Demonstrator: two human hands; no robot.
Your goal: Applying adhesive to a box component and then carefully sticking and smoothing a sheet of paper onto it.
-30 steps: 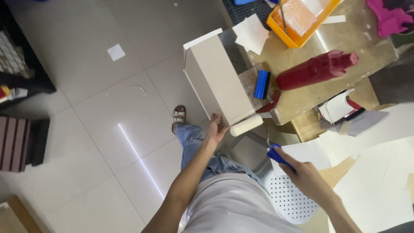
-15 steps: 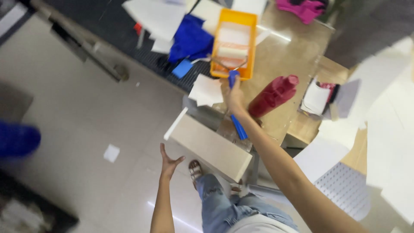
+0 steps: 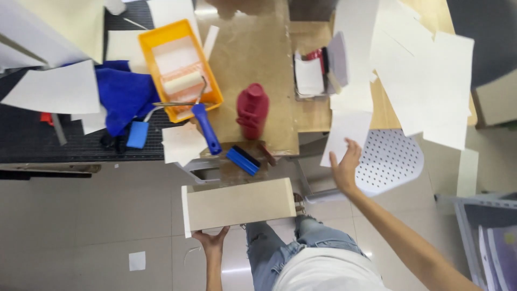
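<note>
The left hand [image 3: 211, 241] props the beige board box [image 3: 238, 205] from below, best kept level, while the right hand [image 3: 345, 166] hangs open and empty beside loose white sheets [image 3: 344, 134].

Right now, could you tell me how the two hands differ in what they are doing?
The left hand grips the lower edge of the beige board; the right hand holds nothing. The left hand sits low by the knees, while the right hand is raised, fingers spread, near a white paper sheet. Both are bare.

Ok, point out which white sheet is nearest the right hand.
The sheet hanging off the table edge just above the right hand, beside the white perforated seat. The fingertips almost touch it; the other sheets lie further up the table.
</note>
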